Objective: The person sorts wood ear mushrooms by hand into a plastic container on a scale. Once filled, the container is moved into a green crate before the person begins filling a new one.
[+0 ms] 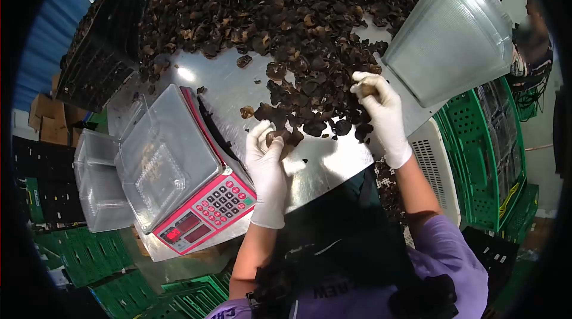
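Observation:
A large heap of dark brown, ear-shaped pieces (268, 9) covers the back of the metal table (229, 81). My left hand (266, 167), in a white glove, is closed on a brown piece (291, 139) near the front of the heap. To the right, my gloved right hand (384, 113) pinches a small pale brown piece (367, 89) above the heap's edge. Left of my left hand, a pink scale (205, 218) with a lit red display bears a clear plastic container (167, 158).
Stacked clear containers (456, 36) stand at the table's right. More clear tubs (101, 182) are beside the scale. A black crate (98, 48) holds pieces at the left. Green crates (476, 152) and a white basket (435, 167) sit right; another person's arm shows far right.

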Motion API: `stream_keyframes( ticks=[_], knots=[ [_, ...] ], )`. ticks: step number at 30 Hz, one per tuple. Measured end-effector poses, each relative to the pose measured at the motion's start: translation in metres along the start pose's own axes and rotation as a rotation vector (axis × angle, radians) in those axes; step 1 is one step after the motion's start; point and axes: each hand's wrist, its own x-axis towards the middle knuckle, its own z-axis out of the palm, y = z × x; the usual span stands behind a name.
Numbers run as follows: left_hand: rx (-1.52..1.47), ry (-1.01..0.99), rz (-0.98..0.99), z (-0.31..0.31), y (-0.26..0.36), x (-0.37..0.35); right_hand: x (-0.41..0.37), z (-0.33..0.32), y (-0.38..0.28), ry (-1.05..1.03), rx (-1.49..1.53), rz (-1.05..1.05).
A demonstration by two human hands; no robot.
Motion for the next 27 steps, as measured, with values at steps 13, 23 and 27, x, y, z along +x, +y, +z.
stream_keyframes(
  ticks=[13, 23, 27],
  knots=[
    [1.497, -0.111, 0.489, 0.015, 0.013, 0.041, 0.020, 0.077, 0.004, -0.491, -1.225, -0.505],
    [1.388, -0.036, 0.514, 0.018, 0.004, 0.040, 0.018, 0.047, 0.004, -0.188, -0.435, -0.064],
    [1.414, -0.063, 0.500, 0.017, -0.001, 0.043, 0.016, 0.045, -0.004, -0.231, -0.441, -0.081]
  ],
)
